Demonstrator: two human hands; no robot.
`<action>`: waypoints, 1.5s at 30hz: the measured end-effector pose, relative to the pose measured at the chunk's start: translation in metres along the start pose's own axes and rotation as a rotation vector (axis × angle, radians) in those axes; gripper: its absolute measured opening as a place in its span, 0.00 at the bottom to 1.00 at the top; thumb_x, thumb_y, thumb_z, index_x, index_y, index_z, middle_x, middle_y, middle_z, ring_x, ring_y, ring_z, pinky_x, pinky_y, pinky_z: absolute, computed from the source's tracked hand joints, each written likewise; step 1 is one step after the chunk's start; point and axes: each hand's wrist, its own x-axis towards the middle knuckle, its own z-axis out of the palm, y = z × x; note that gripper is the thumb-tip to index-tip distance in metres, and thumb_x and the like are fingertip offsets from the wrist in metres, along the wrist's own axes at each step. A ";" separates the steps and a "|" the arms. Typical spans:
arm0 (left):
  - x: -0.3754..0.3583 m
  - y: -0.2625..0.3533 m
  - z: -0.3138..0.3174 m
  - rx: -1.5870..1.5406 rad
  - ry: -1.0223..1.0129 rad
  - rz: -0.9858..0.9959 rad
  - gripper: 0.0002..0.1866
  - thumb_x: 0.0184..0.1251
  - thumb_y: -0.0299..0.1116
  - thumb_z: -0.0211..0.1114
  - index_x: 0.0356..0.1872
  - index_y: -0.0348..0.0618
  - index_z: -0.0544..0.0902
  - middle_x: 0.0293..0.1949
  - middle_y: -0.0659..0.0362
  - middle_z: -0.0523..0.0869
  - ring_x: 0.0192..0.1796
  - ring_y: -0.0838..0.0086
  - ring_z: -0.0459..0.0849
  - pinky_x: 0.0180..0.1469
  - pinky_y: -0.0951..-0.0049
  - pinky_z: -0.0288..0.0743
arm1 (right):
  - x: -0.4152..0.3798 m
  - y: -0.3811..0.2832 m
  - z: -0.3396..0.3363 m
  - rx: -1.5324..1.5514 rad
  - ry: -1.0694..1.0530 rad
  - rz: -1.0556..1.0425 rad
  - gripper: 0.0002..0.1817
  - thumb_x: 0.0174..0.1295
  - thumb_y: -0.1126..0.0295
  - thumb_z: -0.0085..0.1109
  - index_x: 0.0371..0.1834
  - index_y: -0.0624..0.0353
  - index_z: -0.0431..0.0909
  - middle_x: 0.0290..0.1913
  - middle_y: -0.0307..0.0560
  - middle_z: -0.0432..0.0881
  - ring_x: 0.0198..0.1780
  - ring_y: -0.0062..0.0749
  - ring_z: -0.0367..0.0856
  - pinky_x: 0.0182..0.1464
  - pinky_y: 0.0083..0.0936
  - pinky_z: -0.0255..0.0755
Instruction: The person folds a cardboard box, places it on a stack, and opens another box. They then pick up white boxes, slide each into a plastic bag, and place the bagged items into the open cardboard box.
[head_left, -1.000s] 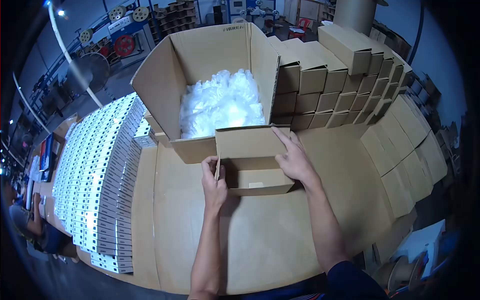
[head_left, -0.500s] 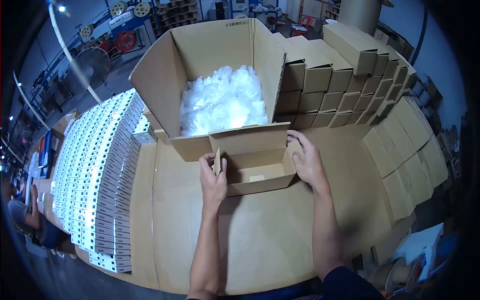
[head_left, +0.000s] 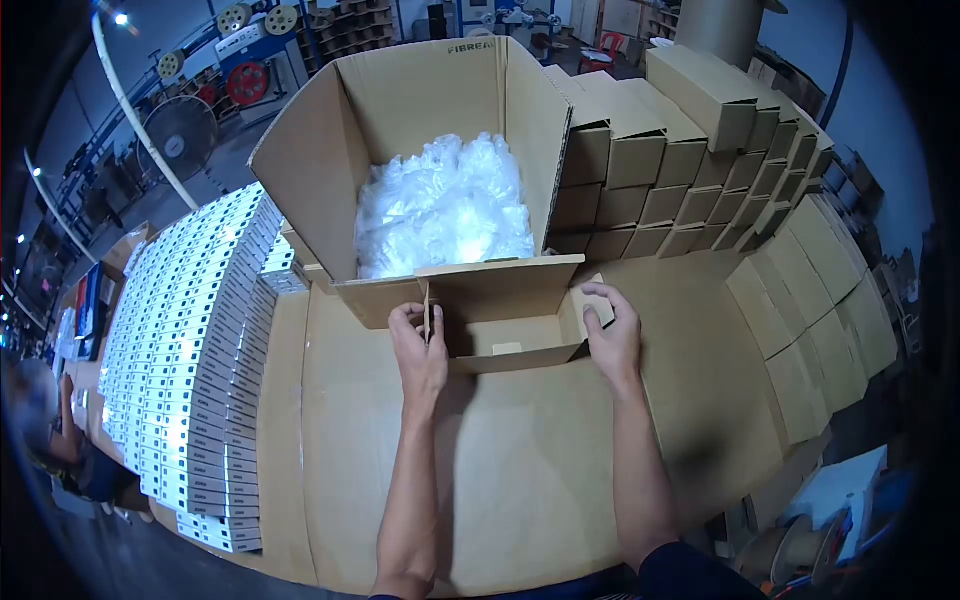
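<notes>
A small open cardboard box (head_left: 510, 335) stands on the cardboard-covered table, its rear lid flap raised against the large carton (head_left: 430, 90). Inside the small box only a little pale tab shows at the front wall. My left hand (head_left: 420, 350) pinches the left side flap between thumb and fingers. At the other end my right hand (head_left: 612, 330) has thumb and fingers closed on the right side flap. Crumpled clear plastic bags (head_left: 445, 210) fill the lower part of the large carton.
Stacked white labelled boxes (head_left: 190, 350) rise at the left. Closed brown boxes (head_left: 650, 150) are piled at the back right, with more brown boxes (head_left: 810, 310) along the right edge. A person (head_left: 75, 440) is at the far left.
The small box has shifted slightly back and left, tilting so its lid flap sits lower. Both hands have moved with it, still at the side flaps. The large carton has shifted slightly.
</notes>
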 end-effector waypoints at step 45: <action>0.161 -0.134 -0.195 0.893 0.000 0.386 0.33 0.68 0.27 0.59 0.75 0.35 0.65 0.74 0.48 0.72 0.74 0.51 0.71 0.69 0.55 0.73 | 0.017 -0.188 0.393 0.059 -0.800 -0.456 0.43 0.63 0.82 0.47 0.81 0.69 0.39 0.69 0.86 0.67 0.70 0.75 0.70 0.74 0.50 0.64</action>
